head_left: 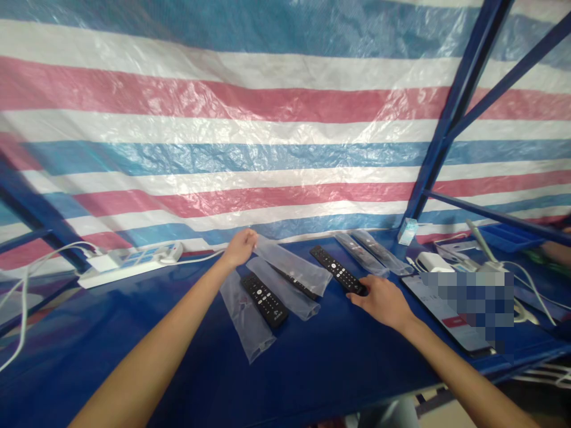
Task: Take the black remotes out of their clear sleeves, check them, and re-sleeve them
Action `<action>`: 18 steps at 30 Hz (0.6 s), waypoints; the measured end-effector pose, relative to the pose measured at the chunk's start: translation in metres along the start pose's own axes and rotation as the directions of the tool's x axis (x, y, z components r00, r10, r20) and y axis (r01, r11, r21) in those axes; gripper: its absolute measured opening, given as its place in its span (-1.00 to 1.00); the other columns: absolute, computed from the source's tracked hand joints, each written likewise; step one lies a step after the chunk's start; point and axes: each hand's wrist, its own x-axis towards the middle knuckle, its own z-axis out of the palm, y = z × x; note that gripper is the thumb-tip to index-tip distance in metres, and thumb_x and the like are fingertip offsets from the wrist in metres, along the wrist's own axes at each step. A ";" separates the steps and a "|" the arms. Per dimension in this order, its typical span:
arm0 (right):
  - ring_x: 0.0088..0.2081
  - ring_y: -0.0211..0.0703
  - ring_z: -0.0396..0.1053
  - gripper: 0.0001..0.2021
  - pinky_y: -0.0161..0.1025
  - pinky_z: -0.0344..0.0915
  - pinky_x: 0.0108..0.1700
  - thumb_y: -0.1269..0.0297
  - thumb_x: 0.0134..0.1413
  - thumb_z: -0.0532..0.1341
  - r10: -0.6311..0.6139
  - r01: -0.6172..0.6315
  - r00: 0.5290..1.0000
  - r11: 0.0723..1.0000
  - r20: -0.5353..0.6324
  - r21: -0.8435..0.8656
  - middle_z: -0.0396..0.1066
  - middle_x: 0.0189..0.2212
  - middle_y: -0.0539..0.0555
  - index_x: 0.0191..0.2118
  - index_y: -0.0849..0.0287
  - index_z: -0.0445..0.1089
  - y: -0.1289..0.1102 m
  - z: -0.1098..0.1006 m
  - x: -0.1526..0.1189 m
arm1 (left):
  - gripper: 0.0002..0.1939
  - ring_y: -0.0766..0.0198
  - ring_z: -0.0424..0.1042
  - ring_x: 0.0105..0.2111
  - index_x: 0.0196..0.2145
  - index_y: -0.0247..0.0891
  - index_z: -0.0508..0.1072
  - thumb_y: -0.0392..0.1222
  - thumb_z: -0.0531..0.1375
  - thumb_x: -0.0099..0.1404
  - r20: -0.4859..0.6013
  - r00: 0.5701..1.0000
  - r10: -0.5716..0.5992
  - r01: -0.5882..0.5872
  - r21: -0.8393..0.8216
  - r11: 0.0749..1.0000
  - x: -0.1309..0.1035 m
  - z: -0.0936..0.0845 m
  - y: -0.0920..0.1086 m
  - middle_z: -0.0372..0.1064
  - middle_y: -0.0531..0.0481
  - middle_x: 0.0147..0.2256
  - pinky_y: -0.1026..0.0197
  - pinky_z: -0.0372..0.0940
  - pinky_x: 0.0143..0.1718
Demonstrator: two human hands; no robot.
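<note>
My left hand (pixel 243 246) pinches the upper end of a clear plastic sleeve (pixel 289 261), which stretches down to the right. Beneath that sleeve, a black remote control (pixel 294 282) is partly hidden, and another plastic sleeve (pixel 272 282) lies there. A second black remote (pixel 264 300) rests on a further plastic sleeve (pixel 243 321) at the left. My right hand (pixel 383 300) grips the lower end of a third remote (pixel 336 267), its buttons facing up. Beyond it lie two remotes in plastic sleeves (pixel 361 254) (pixel 382 252).
A white power strip (pixel 134 264) with plugs and cables sits at the left. To the right are a tablet-like device (pixel 446 315), white chargers (pixel 432 261), a small box (pixel 407 232) and a blue tray (pixel 508 236). Blue metal posts (pixel 439 148) and a striped sheet (pixel 267 131) stand behind the blue table (pixel 312 368).
</note>
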 end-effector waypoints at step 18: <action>-0.23 -0.01 0.46 -0.59 -0.21 0.26 -0.30 -0.01 0.14 0.12 0.041 -0.068 0.986 0.984 -0.162 -0.162 0.44 -0.16 0.22 -0.08 0.21 0.40 -0.012 -0.009 0.025 | -0.78 0.05 0.33 -0.16 -0.33 -0.24 0.37 -0.26 -0.06 0.30 0.112 0.989 0.094 -0.135 0.449 0.883 -0.025 0.020 -0.004 0.40 -0.16 -0.26 0.05 0.21 -0.05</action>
